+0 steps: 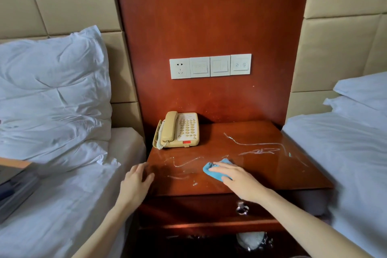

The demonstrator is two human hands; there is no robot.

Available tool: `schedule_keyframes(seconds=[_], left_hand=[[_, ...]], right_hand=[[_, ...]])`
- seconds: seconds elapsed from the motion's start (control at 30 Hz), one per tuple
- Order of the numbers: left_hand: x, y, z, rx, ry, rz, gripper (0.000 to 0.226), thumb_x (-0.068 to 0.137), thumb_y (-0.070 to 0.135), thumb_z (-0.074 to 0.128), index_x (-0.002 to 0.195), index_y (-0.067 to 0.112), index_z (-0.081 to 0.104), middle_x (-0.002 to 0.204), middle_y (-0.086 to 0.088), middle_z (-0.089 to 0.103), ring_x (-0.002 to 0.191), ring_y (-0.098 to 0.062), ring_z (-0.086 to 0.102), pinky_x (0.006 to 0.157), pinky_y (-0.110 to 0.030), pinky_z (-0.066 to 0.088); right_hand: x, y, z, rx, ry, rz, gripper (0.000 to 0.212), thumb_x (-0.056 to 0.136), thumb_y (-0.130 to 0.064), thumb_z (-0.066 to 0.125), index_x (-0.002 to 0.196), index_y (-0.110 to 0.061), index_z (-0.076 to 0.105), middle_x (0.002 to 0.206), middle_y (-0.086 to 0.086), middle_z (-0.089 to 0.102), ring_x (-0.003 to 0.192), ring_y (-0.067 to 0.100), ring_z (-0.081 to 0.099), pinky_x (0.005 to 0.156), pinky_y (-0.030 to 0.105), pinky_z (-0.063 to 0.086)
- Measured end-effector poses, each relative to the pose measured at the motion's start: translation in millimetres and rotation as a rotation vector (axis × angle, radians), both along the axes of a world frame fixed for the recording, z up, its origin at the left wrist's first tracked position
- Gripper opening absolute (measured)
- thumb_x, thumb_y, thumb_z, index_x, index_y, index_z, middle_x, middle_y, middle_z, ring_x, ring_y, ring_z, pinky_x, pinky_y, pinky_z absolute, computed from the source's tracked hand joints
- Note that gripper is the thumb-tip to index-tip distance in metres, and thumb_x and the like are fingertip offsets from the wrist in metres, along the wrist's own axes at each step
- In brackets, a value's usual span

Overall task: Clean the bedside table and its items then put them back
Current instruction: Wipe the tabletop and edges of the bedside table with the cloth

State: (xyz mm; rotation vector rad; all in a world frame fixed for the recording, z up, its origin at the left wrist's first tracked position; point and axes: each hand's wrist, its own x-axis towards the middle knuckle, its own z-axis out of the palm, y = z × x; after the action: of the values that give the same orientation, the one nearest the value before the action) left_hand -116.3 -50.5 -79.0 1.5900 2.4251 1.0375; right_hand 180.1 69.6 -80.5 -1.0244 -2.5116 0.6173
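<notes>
The reddish wooden bedside table [261,169] carries white streaks and smears across its top. A cream corded telephone [178,130] stands at its back left corner. My right hand [236,180] lies flat on a blue cloth [213,170], pressing it on the table's front middle. My left hand [138,180] rests with fingers spread at the table's front left corner, holding nothing.
White-sheeted beds flank the table, with a pillow [52,98] on the left one. A stack of flat items [14,182] lies on the left bed. Wall switches and a socket [209,66] sit above the phone. A drawer knob [241,208] shows below the tabletop.
</notes>
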Motion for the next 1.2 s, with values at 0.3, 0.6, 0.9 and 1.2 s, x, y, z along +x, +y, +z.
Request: schedule_keyframes(seconds=[0.3,0.6,0.9,1.2], left_hand=[[9,5,-18,0.014,-0.167,0.038,0.052,0.092,0.03,0.055,0.138,0.011,0.04,0.14,-0.013,0.044,0.128,-0.03,0.043,0.107,-0.046,0.034],[3,3,48,0.234,-0.13,-0.07,0.036,0.092,0.019,0.055,0.127,0.01,0.053,0.124,-0.007,0.058,0.108,-0.015,0.056,0.091,-0.027,0.042],[-10,-30,122,0.532,-0.248,-0.124,0.02,0.094,0.011,0.051,0.11,0.014,0.062,0.106,0.006,0.067,0.101,0.006,0.059,0.076,-0.001,0.041],[-50,-28,107,0.45,-0.448,-0.078,0.023,0.091,0.007,0.051,0.108,0.015,0.064,0.106,0.002,0.069,0.103,-0.015,0.064,0.08,-0.022,0.044]], right_hand=[[74,30,0,0.011,0.035,-0.281,0.044,0.096,-0.014,0.04,0.134,-0.034,0.051,0.144,-0.015,0.045,0.132,0.005,0.039,0.107,0.025,0.032],[-15,19,-3,0.036,-0.026,-0.15,0.048,0.094,-0.017,0.037,0.138,-0.035,0.046,0.151,-0.013,0.035,0.138,0.007,0.03,0.112,0.026,0.022],[-123,-23,3,0.058,0.002,0.142,0.044,0.096,-0.015,0.039,0.137,-0.029,0.048,0.151,-0.004,0.036,0.139,0.015,0.028,0.109,0.027,0.021],[-200,-42,1,0.049,-0.129,0.515,0.042,0.096,-0.023,0.037,0.134,-0.034,0.05,0.154,-0.006,0.031,0.143,0.009,0.02,0.112,0.027,0.01]])
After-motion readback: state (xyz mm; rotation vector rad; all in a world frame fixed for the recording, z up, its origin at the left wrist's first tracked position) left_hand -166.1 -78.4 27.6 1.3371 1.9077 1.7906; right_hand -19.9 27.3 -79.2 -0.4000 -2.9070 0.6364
